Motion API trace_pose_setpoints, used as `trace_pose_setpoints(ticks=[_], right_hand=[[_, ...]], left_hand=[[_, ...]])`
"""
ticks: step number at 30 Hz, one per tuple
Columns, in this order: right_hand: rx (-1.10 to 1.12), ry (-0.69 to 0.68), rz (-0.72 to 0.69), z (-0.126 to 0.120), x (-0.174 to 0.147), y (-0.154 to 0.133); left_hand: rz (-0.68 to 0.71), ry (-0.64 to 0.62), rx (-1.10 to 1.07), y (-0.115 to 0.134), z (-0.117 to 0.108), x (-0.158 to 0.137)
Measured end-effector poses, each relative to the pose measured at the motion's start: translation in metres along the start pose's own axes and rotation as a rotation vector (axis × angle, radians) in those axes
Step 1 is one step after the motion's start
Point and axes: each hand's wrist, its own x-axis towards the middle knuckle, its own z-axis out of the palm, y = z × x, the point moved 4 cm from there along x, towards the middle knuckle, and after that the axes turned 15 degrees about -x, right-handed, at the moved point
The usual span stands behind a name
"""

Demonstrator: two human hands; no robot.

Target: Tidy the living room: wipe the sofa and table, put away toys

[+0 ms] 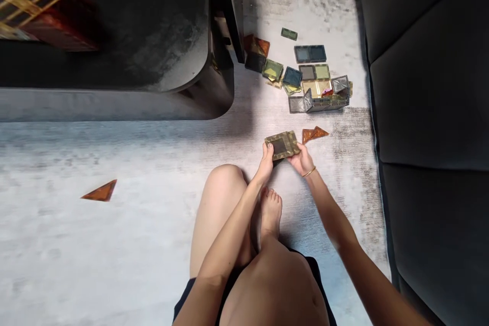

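Left hand (267, 159), right hand (302, 161) grip olive tiles (281, 146) between them; walled cluster (321, 104) looks part-joined; orange triangle pair (307, 135) (apparently overlapping) lies loose.

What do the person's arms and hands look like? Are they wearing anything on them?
The left arm and right arm show no sleeves, and the left hand and right hand have no gloves. A thin, gold-coloured bracelet circles the right wrist. The left wrist shows none.
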Motion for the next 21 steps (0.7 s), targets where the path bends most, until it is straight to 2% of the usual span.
trace_pose_setpoints(ticks=[3,5,7,9,11,12,14,16,18,20,21], right_hand=[[-0.079,-0.006,-0.069,0.019,-0.003,-0.004],[-0.153,-0.016,-0.121,0.010,0.007,-0.020],[-0.425,0.068,-0.244,-0.017,0.027,-0.049],[-0.920,0.256,-0.410,-0.053,0.056,-0.087],[-1.354,0.391,-0.489,-0.087,0.091,-0.120],[-1.487,0.391,-0.500,-0.100,0.108,-0.131],[-1.657,0.293,-0.497,-0.117,0.134,-0.143],[-1.716,0.171,-0.496,-0.119,0.143,-0.140],[-1.623,0.143,-0.480,-0.109,0.134,-0.127],[-1.353,0.205,-0.418,-0.094,0.115,-0.105],[-1.144,0.224,-0.362,-0.084,0.104,-0.090]], left_hand=[[-0.021,-0.001,-0.070,-0.004,0.006,0.001],[-0.098,-0.015,-0.159,-0.006,0.003,0.006],[-0.152,-0.012,-0.191,-0.005,-0.007,0.013],[-0.175,0.007,-0.162,-0.001,-0.018,0.021],[-0.171,0.027,-0.118,0.003,-0.028,0.028],[-0.165,0.033,-0.101,0.005,-0.031,0.031],[-0.147,0.045,-0.083,0.008,-0.034,0.035],[-0.140,0.043,-0.090,0.010,-0.034,0.036],[-0.143,0.027,-0.120,0.011,-0.033,0.036],[-0.151,-0.006,-0.159,0.012,-0.032,0.033],[-0.157,-0.026,-0.177,0.011,-0.031,0.032]])
